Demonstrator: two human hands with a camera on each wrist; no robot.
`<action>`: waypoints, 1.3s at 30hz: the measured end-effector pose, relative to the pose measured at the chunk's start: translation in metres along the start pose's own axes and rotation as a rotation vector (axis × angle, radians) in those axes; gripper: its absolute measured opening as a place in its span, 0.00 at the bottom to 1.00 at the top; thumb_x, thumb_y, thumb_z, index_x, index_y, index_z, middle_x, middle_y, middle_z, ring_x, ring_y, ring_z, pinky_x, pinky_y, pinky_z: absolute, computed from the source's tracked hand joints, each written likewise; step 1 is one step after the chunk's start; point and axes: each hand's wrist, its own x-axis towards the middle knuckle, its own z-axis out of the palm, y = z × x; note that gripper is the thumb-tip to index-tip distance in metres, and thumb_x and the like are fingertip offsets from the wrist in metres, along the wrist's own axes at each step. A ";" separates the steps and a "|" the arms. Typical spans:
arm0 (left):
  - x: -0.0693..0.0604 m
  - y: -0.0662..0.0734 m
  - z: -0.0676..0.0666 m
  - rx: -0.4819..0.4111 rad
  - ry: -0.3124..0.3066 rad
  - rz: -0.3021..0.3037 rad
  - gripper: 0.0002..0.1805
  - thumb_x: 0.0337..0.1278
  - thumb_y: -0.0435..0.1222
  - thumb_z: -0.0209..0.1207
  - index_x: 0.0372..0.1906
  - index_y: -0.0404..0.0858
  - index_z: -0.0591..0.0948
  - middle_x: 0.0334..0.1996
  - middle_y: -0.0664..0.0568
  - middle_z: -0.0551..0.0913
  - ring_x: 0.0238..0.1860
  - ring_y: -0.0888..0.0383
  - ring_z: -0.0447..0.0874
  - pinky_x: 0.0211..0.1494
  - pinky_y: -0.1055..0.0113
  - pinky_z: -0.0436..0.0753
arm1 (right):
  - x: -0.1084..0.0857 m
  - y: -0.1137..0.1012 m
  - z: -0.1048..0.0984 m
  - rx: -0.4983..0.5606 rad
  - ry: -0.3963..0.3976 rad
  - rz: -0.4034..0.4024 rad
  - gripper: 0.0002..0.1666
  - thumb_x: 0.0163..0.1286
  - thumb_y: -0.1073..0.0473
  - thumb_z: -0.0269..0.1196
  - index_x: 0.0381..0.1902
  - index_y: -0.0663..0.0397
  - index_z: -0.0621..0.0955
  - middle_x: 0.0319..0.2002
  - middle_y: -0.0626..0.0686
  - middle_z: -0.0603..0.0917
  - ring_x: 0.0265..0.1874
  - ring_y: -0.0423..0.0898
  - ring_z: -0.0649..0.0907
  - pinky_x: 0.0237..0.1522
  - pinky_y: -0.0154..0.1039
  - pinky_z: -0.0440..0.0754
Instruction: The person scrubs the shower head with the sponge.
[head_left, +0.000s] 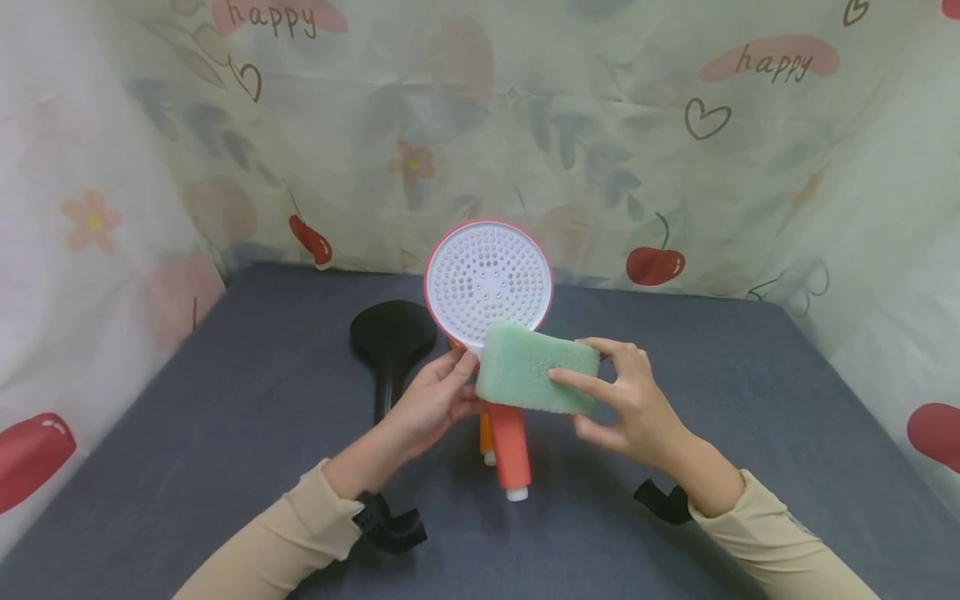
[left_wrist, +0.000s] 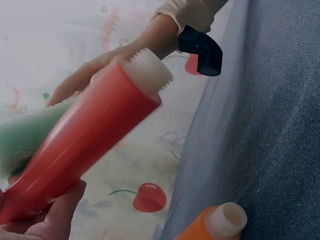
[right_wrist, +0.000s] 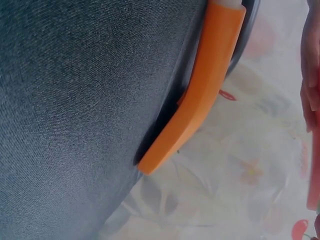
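Observation:
My left hand [head_left: 433, 398] holds a shower head [head_left: 489, 275] near its neck, upright above the table. It has a round white nozzle face, a red rim and a coral-red handle. In the left wrist view, the handle [left_wrist: 95, 135] ends in a white threaded tip. A pale green sponge [head_left: 528, 371] is pinched between the thumb and fingers of my right hand [head_left: 637, 404]. The sponge lies across the front of the neck, covering the lower edge of the face and the upper handle. Whether it presses on them I cannot tell.
Behind the held shower head, an orange shower head [right_wrist: 200, 80] lies on the dark grey table [head_left: 247, 433], mostly hidden in the head view. Left of it lies a black round-headed utensil [head_left: 393, 333] with a narrow handle. Printed curtains [head_left: 495, 125] enclose the back and sides.

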 end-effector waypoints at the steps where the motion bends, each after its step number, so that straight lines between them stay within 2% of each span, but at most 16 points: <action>1: 0.000 -0.001 0.000 0.015 0.018 -0.006 0.28 0.72 0.45 0.40 0.69 0.33 0.57 0.55 0.46 0.73 0.44 0.64 0.82 0.54 0.62 0.81 | 0.000 -0.001 0.000 0.001 -0.012 0.002 0.21 0.67 0.44 0.46 0.50 0.40 0.79 0.50 0.66 0.73 0.46 0.54 0.70 0.39 0.50 0.63; 6: 0.002 0.000 -0.001 0.014 0.093 -0.011 0.27 0.72 0.44 0.40 0.68 0.33 0.59 0.61 0.40 0.68 0.44 0.63 0.82 0.50 0.66 0.82 | -0.002 -0.002 -0.004 0.025 -0.087 -0.034 0.22 0.67 0.43 0.45 0.50 0.39 0.80 0.49 0.64 0.74 0.46 0.53 0.72 0.39 0.49 0.65; 11: 0.002 0.003 -0.002 0.005 0.099 -0.006 0.27 0.72 0.42 0.40 0.70 0.35 0.57 0.67 0.40 0.63 0.43 0.64 0.82 0.47 0.70 0.83 | -0.004 -0.002 -0.008 0.053 -0.166 -0.083 0.21 0.66 0.42 0.46 0.49 0.37 0.80 0.50 0.61 0.75 0.49 0.52 0.73 0.40 0.48 0.67; 13: 0.002 0.002 -0.002 0.012 0.101 -0.014 0.27 0.72 0.42 0.40 0.69 0.34 0.58 0.66 0.39 0.65 0.42 0.65 0.82 0.45 0.71 0.83 | -0.003 -0.001 -0.008 0.040 -0.165 -0.082 0.21 0.66 0.42 0.46 0.49 0.37 0.80 0.50 0.61 0.75 0.49 0.52 0.73 0.40 0.49 0.67; 18: 0.003 0.000 -0.001 0.014 0.101 -0.026 0.26 0.73 0.41 0.39 0.68 0.32 0.59 0.58 0.43 0.71 0.42 0.65 0.82 0.44 0.71 0.83 | 0.004 0.000 -0.008 -0.040 -0.100 -0.033 0.22 0.66 0.44 0.45 0.49 0.39 0.80 0.50 0.64 0.74 0.45 0.54 0.72 0.39 0.52 0.66; 21: 0.003 0.000 -0.001 0.015 0.105 -0.031 0.25 0.73 0.41 0.39 0.68 0.32 0.59 0.58 0.45 0.71 0.45 0.63 0.81 0.45 0.69 0.83 | 0.007 0.001 -0.008 -0.044 -0.092 -0.016 0.21 0.66 0.45 0.46 0.50 0.40 0.80 0.50 0.64 0.74 0.44 0.54 0.72 0.38 0.51 0.65; 24: 0.004 -0.001 -0.002 0.028 0.127 -0.044 0.25 0.73 0.41 0.39 0.68 0.33 0.60 0.61 0.41 0.69 0.47 0.60 0.81 0.47 0.68 0.83 | 0.007 0.000 -0.009 0.002 -0.156 -0.010 0.19 0.63 0.48 0.51 0.50 0.38 0.79 0.50 0.62 0.74 0.46 0.52 0.72 0.39 0.48 0.64; 26: 0.004 -0.001 -0.003 0.033 0.151 -0.051 0.25 0.73 0.41 0.39 0.68 0.35 0.60 0.63 0.41 0.67 0.49 0.59 0.80 0.48 0.67 0.82 | 0.006 -0.002 -0.011 0.046 -0.230 -0.007 0.20 0.59 0.51 0.56 0.51 0.36 0.79 0.52 0.60 0.74 0.48 0.50 0.71 0.40 0.46 0.65; 30: 0.006 -0.001 -0.006 0.036 0.199 -0.061 0.25 0.72 0.42 0.42 0.69 0.37 0.60 0.65 0.42 0.67 0.53 0.57 0.77 0.52 0.66 0.82 | 0.004 -0.006 -0.017 0.132 -0.387 0.019 0.28 0.50 0.57 0.65 0.51 0.31 0.78 0.55 0.54 0.72 0.51 0.45 0.70 0.44 0.44 0.66; 32: 0.007 -0.001 -0.007 0.033 0.209 -0.068 0.25 0.71 0.42 0.42 0.68 0.38 0.61 0.65 0.43 0.67 0.54 0.56 0.76 0.53 0.65 0.81 | 0.005 -0.007 -0.019 0.151 -0.429 0.038 0.30 0.47 0.59 0.66 0.50 0.29 0.78 0.56 0.52 0.72 0.51 0.43 0.69 0.45 0.44 0.66; 35: 0.007 -0.001 -0.007 0.038 0.217 -0.071 0.25 0.71 0.42 0.43 0.68 0.38 0.61 0.64 0.43 0.68 0.52 0.57 0.77 0.52 0.66 0.82 | 0.006 -0.008 -0.019 0.137 -0.429 0.053 0.30 0.46 0.60 0.66 0.49 0.29 0.78 0.56 0.52 0.72 0.50 0.43 0.69 0.45 0.43 0.66; 39: 0.007 -0.001 -0.006 0.031 0.228 -0.058 0.24 0.72 0.41 0.41 0.67 0.36 0.62 0.58 0.43 0.73 0.46 0.62 0.78 0.49 0.67 0.82 | 0.006 -0.008 -0.013 0.056 -0.347 0.068 0.30 0.48 0.59 0.68 0.52 0.33 0.78 0.55 0.56 0.73 0.50 0.48 0.71 0.44 0.46 0.66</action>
